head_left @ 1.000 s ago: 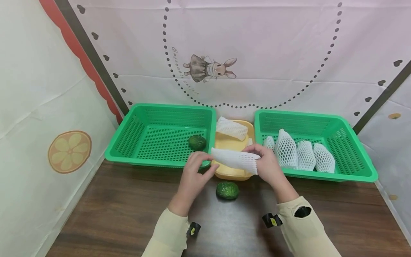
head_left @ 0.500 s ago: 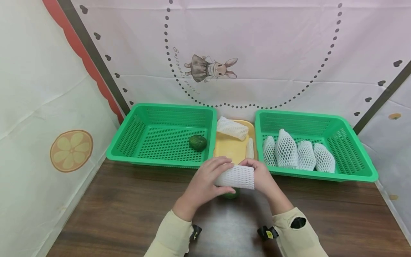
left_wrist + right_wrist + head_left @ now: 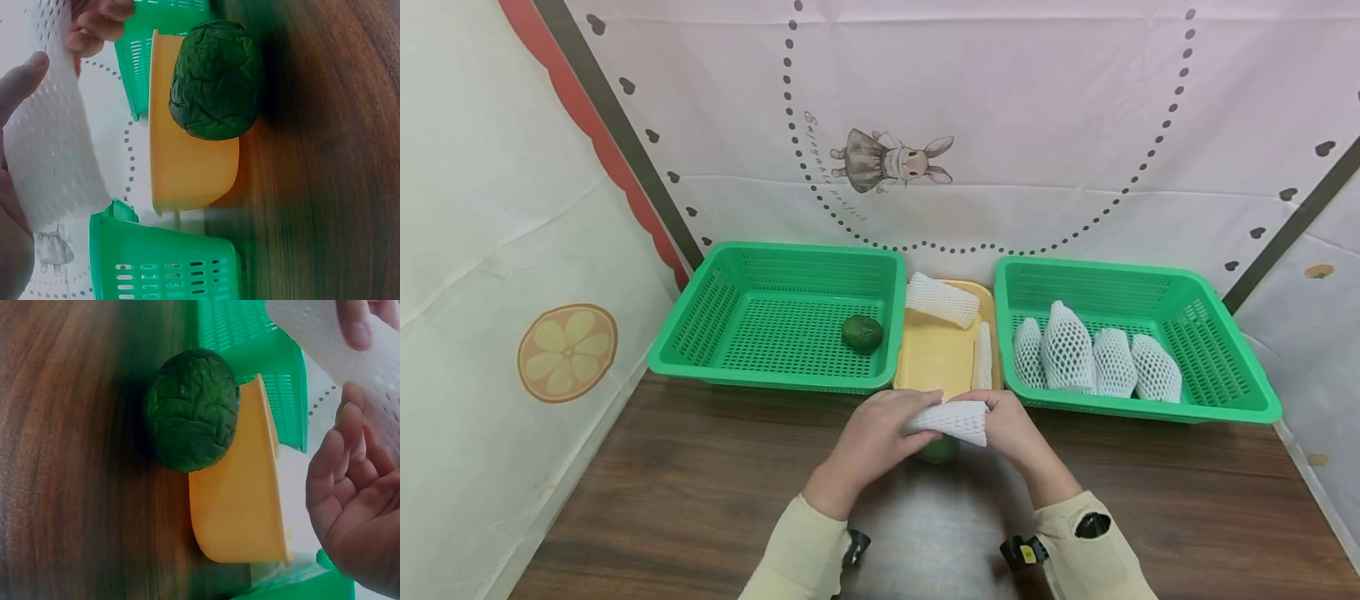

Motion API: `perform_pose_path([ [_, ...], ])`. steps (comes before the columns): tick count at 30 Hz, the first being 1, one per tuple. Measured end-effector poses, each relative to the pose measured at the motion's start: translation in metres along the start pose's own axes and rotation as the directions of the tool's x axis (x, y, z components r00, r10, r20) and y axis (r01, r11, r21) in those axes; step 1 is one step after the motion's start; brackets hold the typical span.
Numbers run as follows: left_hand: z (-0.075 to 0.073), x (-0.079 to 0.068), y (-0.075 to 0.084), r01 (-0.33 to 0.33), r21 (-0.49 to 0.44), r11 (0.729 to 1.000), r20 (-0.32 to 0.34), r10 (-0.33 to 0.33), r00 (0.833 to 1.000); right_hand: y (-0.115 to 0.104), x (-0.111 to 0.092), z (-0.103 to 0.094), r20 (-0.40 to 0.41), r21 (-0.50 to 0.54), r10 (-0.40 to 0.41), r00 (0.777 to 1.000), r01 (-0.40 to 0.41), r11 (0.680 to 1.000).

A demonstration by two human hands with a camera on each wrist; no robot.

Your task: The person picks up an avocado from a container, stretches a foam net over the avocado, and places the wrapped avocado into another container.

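My left hand (image 3: 874, 439) holds a white foam net sleeve (image 3: 957, 421), its thumb on the near side and fingers over the far side. At the sleeve's other end my right hand (image 3: 1018, 433) grips the edge with curled fingers (image 3: 350, 434); its thumb is hidden. The sleeve (image 3: 59, 150) looks flattened, and nothing shows inside it. Below both hands a dark green, wrinkled avocado (image 3: 217, 81) lies on the table, partly covered by the sleeve in the head view. Neither hand touches this avocado (image 3: 192, 412).
Behind the hands stands a yellow bin (image 3: 934, 358) with foam net sleeves (image 3: 942, 300). The left green basket (image 3: 775, 383) contains one avocado (image 3: 862, 333). In the right green basket (image 3: 1217, 367) lie several sleeve-covered pieces (image 3: 1069, 348). A patterned cloth (image 3: 1037, 108) hangs behind.
Both hands have brought the sleeve from over the yellow bin down towards me, above the avocado. My left hand has closed onto the sleeve, which is now tilted and looks narrower.
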State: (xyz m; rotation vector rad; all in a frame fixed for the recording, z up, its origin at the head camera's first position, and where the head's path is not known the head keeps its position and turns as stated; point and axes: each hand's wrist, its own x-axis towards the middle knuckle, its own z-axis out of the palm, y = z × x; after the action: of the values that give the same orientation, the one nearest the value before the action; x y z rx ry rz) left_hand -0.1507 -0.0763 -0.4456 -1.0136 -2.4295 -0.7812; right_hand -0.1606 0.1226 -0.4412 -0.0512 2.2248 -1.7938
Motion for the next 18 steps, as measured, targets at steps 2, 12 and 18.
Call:
perform_pose_path([
  [2,-0.001,-0.001,0.0,-0.009,-0.003,1.0,-0.03,0.009,1.0,0.001,0.0,0.001,-0.011,-0.021,0.004,1.0,-0.004,1.0],
  [12,-0.01,-0.005,-0.007,-0.058,-0.116,0.992,-0.062,0.051,0.997,0.006,0.001,0.002,-0.081,-0.155,0.054,0.995,-0.066,0.986],
  [18,-0.013,-0.013,-0.014,0.042,-0.223,0.974,-0.012,-0.046,0.999,0.013,0.001,0.001,-0.026,-0.189,0.007,1.0,-0.012,0.982],
])
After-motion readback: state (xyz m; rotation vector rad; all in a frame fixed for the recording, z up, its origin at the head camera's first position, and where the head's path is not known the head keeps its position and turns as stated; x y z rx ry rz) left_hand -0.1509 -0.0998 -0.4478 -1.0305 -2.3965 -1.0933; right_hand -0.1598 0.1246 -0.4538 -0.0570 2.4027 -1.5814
